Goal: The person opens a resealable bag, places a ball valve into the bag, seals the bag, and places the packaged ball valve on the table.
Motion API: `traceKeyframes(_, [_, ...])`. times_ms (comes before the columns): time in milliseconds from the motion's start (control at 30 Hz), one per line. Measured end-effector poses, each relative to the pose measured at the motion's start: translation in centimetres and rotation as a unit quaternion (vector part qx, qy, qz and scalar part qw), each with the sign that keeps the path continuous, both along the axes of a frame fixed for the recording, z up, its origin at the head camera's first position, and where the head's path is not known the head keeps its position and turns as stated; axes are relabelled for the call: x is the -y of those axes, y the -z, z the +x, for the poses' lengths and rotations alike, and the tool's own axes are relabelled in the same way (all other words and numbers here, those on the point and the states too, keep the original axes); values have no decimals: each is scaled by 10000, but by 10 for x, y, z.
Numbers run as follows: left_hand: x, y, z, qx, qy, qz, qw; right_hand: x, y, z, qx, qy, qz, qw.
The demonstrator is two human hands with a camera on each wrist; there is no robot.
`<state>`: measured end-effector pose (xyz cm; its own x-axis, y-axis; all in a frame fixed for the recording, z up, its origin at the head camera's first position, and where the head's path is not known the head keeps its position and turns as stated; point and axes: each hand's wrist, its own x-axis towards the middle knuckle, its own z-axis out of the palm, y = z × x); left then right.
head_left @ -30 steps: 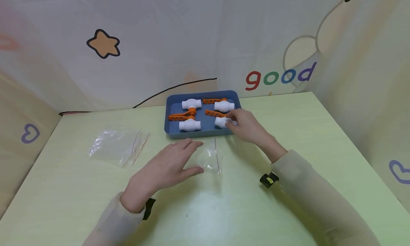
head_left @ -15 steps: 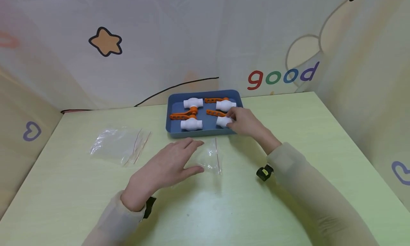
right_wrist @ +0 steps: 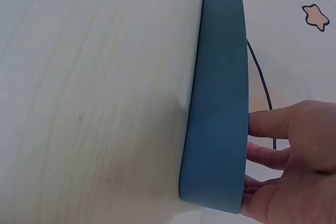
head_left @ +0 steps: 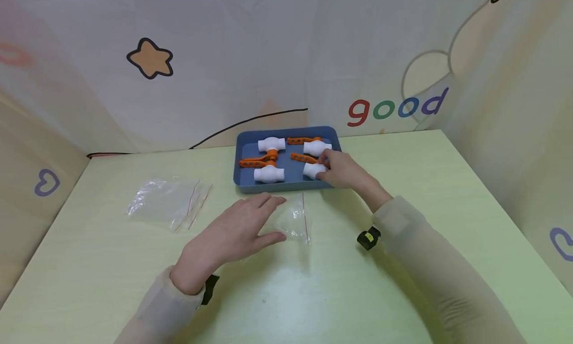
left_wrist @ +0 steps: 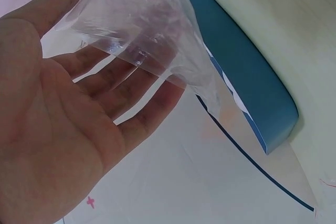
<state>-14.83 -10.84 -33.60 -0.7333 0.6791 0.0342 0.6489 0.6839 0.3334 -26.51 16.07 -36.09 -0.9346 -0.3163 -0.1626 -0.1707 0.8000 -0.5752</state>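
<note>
In the head view, a blue tray (head_left: pixel 286 187) holds several white PVC ball valves with orange lever handles. My right hand (head_left: pixel 343 170) reaches into its front right corner, thumb and fingers pinching one ball valve (head_left: pixel 315 171) that lies there. The tray wall (right_wrist: pixel 218 98) hides those fingertips in the right wrist view. Nearer to me, my left hand (head_left: pixel 226 229) has its thumb spread from long, loosely straight fingers. A clear zip bag (left_wrist: pixel 142 19) lies over these fingers in the left wrist view, and its red zip edge faces right.
More clear zip bags (head_left: pixel 163 203) lie flat on the light green table (head_left: pixel 286 304), to the left. A white printed curtain (head_left: pixel 233 60) stands right behind the tray. Two further valves, such as the left front one (head_left: pixel 269 174), sit in the tray's left half.
My right hand has shifted slightly and closed in on the front right valve. The left hand and the bag have stayed in place.
</note>
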Motion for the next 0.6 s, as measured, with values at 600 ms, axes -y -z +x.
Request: traceKeyframes(600, [0, 2, -1, 26, -7, -49, 10000, 1, 4, 2, -467, 967, -982, 9894])
